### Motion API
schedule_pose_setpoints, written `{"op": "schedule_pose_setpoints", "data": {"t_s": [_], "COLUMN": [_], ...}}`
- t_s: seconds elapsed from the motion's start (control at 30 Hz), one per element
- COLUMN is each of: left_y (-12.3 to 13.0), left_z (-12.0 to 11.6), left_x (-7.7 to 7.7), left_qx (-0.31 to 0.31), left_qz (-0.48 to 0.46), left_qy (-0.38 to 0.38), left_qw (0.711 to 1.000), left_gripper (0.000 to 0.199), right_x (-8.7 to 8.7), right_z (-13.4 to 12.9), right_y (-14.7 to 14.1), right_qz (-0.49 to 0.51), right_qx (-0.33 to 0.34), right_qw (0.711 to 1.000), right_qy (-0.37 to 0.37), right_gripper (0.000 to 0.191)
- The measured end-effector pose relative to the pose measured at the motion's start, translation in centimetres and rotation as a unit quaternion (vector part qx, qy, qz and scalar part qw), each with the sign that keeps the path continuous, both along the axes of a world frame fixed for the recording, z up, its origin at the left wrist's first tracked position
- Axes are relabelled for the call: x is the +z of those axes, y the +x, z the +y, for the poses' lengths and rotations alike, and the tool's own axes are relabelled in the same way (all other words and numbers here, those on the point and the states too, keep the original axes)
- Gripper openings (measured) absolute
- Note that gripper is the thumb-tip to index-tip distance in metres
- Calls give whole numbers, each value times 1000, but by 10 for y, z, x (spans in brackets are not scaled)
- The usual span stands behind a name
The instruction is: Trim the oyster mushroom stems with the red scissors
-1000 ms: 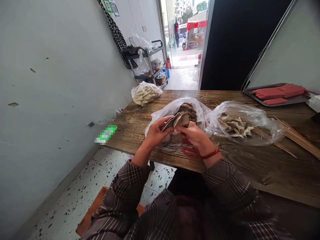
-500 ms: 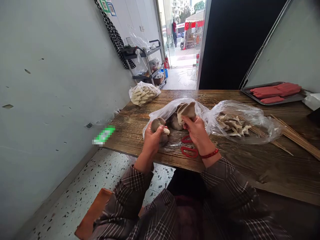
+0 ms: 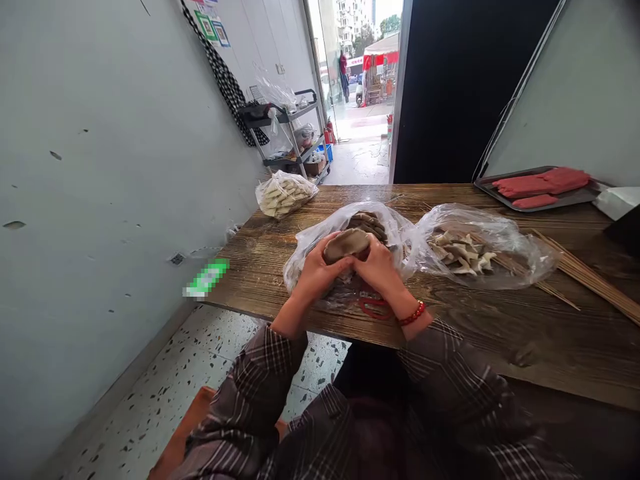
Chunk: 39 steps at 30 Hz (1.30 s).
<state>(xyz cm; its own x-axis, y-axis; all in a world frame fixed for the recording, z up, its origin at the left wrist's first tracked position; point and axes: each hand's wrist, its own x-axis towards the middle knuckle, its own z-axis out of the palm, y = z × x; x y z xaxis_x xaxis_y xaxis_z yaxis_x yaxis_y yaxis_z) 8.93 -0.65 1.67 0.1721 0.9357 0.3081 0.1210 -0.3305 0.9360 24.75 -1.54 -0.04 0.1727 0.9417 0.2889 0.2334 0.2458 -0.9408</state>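
Observation:
A greyish-brown oyster mushroom (image 3: 347, 244) is held between both hands, its cap facing up. My left hand (image 3: 316, 270) grips its left side with the thumb in front. On the other side my right hand (image 3: 376, 267), with a red bead bracelet at the wrist, closes round the right edge. Just behind lies an open clear plastic bag (image 3: 320, 231) with more oyster mushrooms (image 3: 367, 225) in it. Red-handled scissors (image 3: 374, 308) rest on the table under my right hand, partly hidden by the plastic.
To the right, another clear bag (image 3: 520, 250) holds torn mushroom pieces (image 3: 463, 253). Long wooden skewers (image 3: 590, 275) lie beside it. A dark tray (image 3: 505, 202) with red packs stands at the back right. A bag of skewered pale pieces (image 3: 284, 195) sits at the back left.
My hands, apart before with a mushroom piece in each, have come together on one mushroom. My right hand has moved left and down.

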Motion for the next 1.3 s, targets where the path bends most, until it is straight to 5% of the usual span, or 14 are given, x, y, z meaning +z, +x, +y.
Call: {"op": "schedule_pose_setpoints", "data": {"t_s": [0.1,0.2,0.3,0.73,0.93,1.3], "left_y": [-4,-10,-13,-15,-17,-11], "left_z": [1,3,1,-8,-9,-24], "left_x": [-3,-4,-4,-14,-15,-4], "left_qx": [24,27,22,135,178,151], "left_qz": [-98,-203,-227,-42,0,165], "left_qy": [-79,-151,-163,-18,18,197], "left_qw": [992,967,960,990,984,955], "left_gripper": [50,49,52,40,30,4], "right_x": [3,6,7,8,12,5], "right_z": [-4,-4,-3,-5,-8,-5], "right_y": [-2,0,2,-1,1,-3], "right_qz": [3,128,216,191,218,276], "right_qx": [81,198,235,179,225,143], "right_qw": [997,972,947,963,948,948], "right_qy": [17,-2,-23,-63,-58,-69], "right_gripper": [38,44,44,22,32,33]}}
